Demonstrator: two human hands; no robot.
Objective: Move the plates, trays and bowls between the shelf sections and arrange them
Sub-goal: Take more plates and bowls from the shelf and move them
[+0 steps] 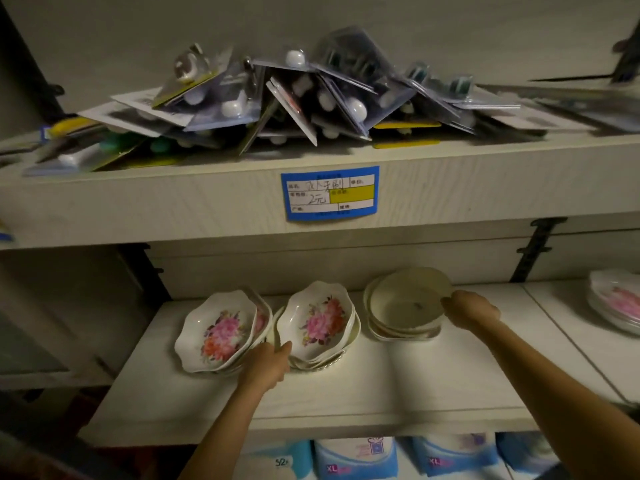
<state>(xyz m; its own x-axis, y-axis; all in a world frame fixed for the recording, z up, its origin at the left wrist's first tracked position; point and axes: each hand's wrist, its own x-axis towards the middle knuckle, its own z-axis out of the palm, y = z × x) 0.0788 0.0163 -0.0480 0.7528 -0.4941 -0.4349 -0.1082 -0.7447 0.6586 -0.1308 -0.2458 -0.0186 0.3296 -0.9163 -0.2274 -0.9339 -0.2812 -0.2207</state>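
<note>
Three stacks of dishes stand on the white lower shelf (381, 375). At the left is a tilted stack of flowered scalloped bowls (218, 332). A second flowered stack (317, 320) sits in the middle. My left hand (268, 363) reaches between these two stacks, its thumb against the near rim of the middle stack. To the right lies a stack of plain cream round bowls (405, 308). My right hand (472, 311) grips the right rim of the top cream bowls, which are tilted up.
Another flowered plate stack (616, 299) sits in the right shelf section, past a seam. The upper shelf holds a heap of blister-packed goods (294, 98) and a blue price label (330, 194). Blue packages (356, 457) lie below.
</note>
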